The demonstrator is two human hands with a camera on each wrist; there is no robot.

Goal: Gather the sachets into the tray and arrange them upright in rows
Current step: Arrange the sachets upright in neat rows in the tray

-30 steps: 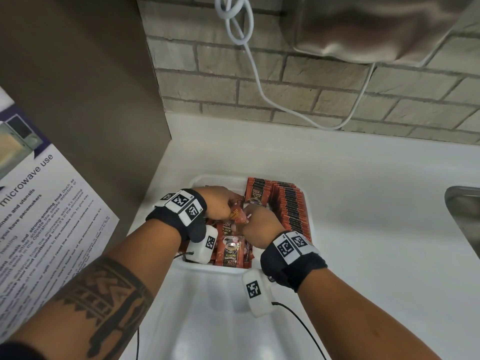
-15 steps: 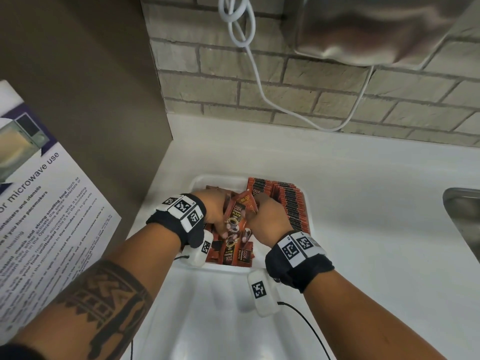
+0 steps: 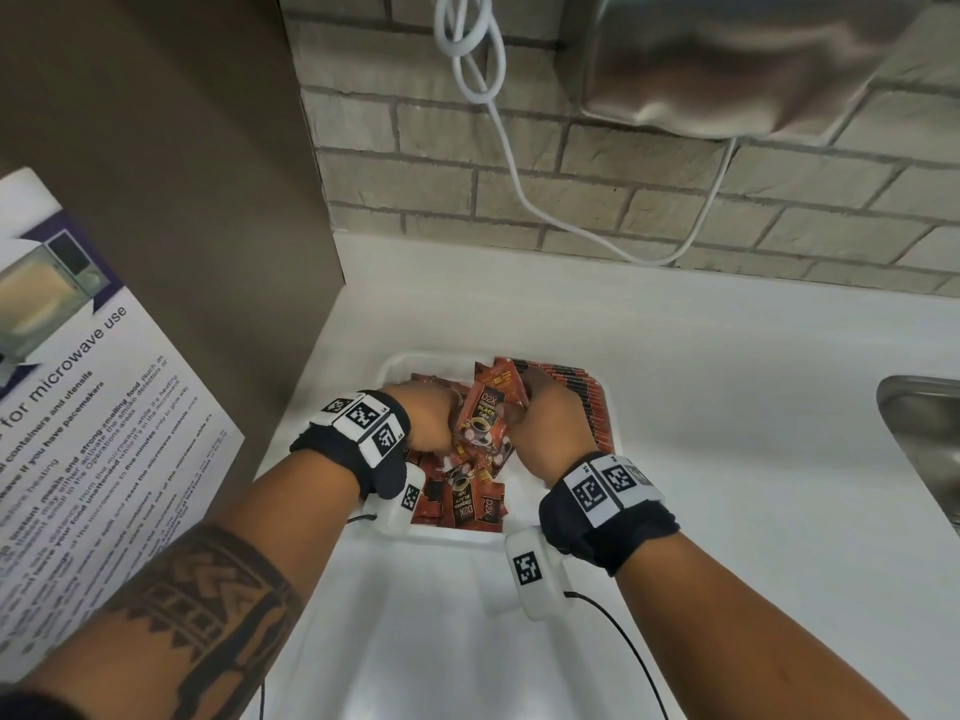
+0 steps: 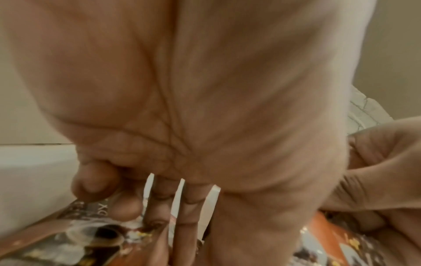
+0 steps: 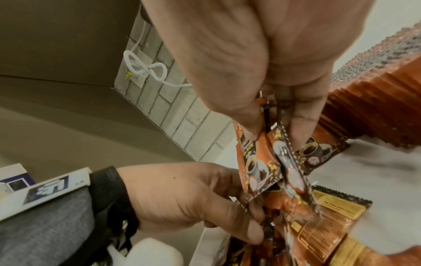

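Squaring lifted sachets [image 3: 480, 418] pinched by right hand [image 3: 545, 423] and left hand [image 3: 423, 420]; align edges, then seat upright beside the row [image 3: 582, 402] along the tray [image 3: 400, 363]'s right edge.

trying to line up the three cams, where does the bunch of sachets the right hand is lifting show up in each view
Head: held sachets at centre, between both hands above the tray.
Left wrist: none surely matched; only blurred sachets under the fingers.
Right wrist: held sachets centre-right, pinched by the right hand.
Shared landmark: upright row of sachets, at upper right in the right wrist view.
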